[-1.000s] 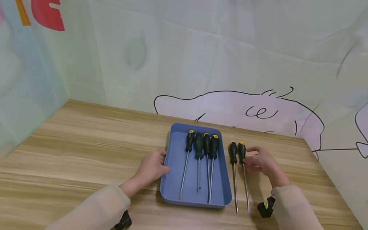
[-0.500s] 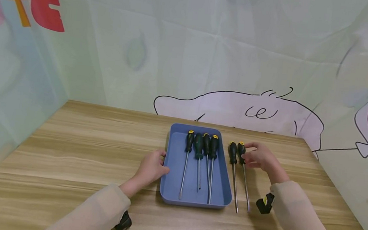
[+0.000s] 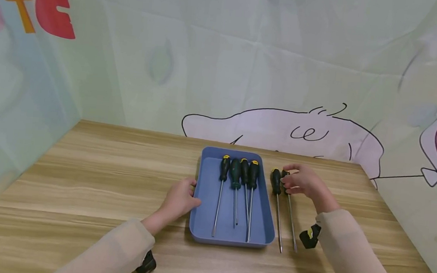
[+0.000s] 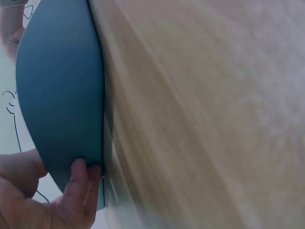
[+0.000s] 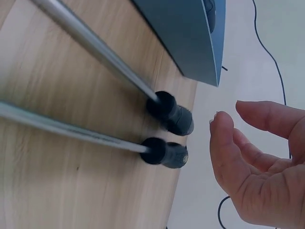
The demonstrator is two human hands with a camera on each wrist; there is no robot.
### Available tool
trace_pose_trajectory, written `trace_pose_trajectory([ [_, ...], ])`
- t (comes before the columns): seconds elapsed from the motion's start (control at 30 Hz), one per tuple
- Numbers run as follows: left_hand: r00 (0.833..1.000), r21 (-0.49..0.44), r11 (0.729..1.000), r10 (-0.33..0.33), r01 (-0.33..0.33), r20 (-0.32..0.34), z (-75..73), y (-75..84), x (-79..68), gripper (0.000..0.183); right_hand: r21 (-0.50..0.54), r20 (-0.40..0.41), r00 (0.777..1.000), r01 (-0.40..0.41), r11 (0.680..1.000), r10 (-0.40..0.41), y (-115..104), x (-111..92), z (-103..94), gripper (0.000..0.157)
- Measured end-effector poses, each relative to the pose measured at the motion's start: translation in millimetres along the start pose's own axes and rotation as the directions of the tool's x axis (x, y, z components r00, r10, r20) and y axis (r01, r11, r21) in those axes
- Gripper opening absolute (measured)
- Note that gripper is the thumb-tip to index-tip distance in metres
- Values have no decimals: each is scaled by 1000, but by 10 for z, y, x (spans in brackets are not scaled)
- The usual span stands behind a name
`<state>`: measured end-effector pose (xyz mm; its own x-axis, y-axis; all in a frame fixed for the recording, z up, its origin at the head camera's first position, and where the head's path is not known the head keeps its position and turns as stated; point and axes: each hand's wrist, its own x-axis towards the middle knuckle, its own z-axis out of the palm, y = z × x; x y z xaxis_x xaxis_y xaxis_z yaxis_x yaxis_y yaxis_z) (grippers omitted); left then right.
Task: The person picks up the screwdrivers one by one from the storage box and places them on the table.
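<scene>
A shallow blue tray point(image 3: 206, 205) holds several screwdrivers point(image 3: 235, 172) with dark handles and metal shafts. My left hand point(image 3: 179, 199) pinches the tray's left side; in the left wrist view its fingers point(image 4: 78, 183) lie on the outer wall while the thumb goes over the rim. Two more screwdrivers lie side by side on the table, right of the tray: a nearer-to-tray one point(image 3: 275, 182) and an outer one point(image 3: 291, 218). Over their handles hovers my right hand point(image 3: 303, 181), partly hiding the outer handle. The right wrist view shows its fingers loosely bent, thumb apart, nothing between them.
The wood-grain table point(image 3: 113, 175) meets a printed cloth backdrop point(image 3: 224, 67) at its rear edge and at both sides. A small black device point(image 3: 310, 236) sits at the right wrist, and another point(image 3: 147, 264) at the left.
My right hand has moved slightly left, from beside the outer screwdriver's handle to over it, nearer the tray-side screwdriver. The left hand and tray stay put.
</scene>
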<state>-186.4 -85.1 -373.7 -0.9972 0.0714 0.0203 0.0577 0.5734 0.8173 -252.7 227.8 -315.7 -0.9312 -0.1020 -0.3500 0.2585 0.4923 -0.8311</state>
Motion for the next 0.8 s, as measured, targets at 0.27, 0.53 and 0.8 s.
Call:
trace_pose_trajectory([
  [0.27,1000,3,1000,7,-7,0,2,-10,4,43,-5,7,1000,5,1000,-5,-107,25,72,54],
  [0.53,1000,6,1000,13,-13,0,-5,-4,-5,42,5,19,1000,5,1000,-5,-212,54,150,52],
  [0.8,999,13,999,37,-37,-11,-5,-9,-6,41,14,31,1000,4,1000,-4,-284,79,230,53],
])
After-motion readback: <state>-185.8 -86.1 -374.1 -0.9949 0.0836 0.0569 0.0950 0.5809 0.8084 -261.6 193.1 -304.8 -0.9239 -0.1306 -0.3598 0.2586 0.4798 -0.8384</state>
